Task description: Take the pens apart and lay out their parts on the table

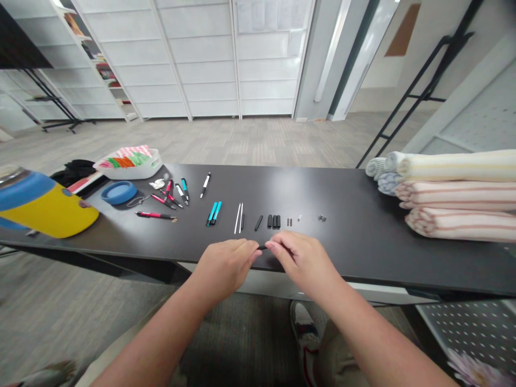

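Observation:
Between the fingertips of my left hand [228, 263] and my right hand [304, 258] is a small dark pen part [262, 248], held just over the table's near edge. Both hands pinch it, one at each end, and the fingers hide most of it. Beyond the hands lie sorted pen parts: teal barrels [214, 213], thin white refills [238, 217], a slim black tube [258, 222], short black sleeves [274, 221], two tiny brownish pieces [289, 222], a tiny pale piece [299, 218] and small dark bits [322, 218].
Several pens [169, 194] lie left on the dark table [355, 236], with a white-and-black pen [205, 185] apart. A blue round lid [119, 192], a white basket [139, 171] and a yellow-and-blue container [52, 207] stand farther left. Rolled cloths [459, 193] are stacked at right.

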Motion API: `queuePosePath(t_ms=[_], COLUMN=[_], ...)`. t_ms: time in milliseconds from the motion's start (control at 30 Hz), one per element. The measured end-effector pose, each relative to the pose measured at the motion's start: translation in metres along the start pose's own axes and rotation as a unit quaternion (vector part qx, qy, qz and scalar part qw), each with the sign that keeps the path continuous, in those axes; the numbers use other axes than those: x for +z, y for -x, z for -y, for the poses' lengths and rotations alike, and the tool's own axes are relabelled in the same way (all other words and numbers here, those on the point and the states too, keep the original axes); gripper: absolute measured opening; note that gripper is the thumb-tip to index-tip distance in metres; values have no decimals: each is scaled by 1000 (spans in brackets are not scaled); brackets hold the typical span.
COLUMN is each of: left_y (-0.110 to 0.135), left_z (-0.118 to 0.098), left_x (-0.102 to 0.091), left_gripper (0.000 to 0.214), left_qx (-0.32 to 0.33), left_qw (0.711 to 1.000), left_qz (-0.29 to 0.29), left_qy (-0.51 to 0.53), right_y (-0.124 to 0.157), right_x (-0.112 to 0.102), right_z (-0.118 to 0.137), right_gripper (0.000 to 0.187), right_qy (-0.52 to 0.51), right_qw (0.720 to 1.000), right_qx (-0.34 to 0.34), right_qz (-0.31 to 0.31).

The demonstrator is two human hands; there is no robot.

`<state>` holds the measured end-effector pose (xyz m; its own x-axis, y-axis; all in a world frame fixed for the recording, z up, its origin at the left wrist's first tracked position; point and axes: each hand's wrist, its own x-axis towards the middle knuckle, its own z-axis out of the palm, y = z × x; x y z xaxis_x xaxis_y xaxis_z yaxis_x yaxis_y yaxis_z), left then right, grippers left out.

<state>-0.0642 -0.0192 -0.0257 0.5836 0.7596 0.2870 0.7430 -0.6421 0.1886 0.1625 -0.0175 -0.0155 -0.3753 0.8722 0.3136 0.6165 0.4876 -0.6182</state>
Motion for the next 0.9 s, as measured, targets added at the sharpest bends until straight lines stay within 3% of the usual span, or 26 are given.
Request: queuePosePath(t_ms=[133, 300, 433, 600, 733, 833, 900], left_y=[-2, -4, -6, -7, -7, -6, -7], left_z=[8, 13, 12, 12, 13, 15, 14], left_x=[3, 7, 7, 4, 3, 4, 4], left_gripper=[34, 33, 33, 33, 32, 31, 31], left_qx=[5, 8, 10, 5, 0, -27, -44], left_qw=[999, 999, 998, 999, 1000, 1000, 999], left_qz=[1, 5, 12, 14, 16, 2, 1], left_qy=[-36, -49, -56, -40, -20, -1, -4], right_y=[-1, -4, -6, -7, -7, -8, -7], right_x=[0, 1, -2, -3, -7, -20, -34], right_z=[-7, -9, -8, -12, -19, -30, -41], right_gripper=[15, 18, 19, 13, 14, 23, 25], right_qy=[-93, -161, -175, -150, -141, -119, -41], right_qw=[994, 981, 979, 986, 985, 983, 983], right_qx=[52, 98, 95, 68, 96, 130, 144], right_qz=[21, 37, 46, 20, 3, -55, -109])
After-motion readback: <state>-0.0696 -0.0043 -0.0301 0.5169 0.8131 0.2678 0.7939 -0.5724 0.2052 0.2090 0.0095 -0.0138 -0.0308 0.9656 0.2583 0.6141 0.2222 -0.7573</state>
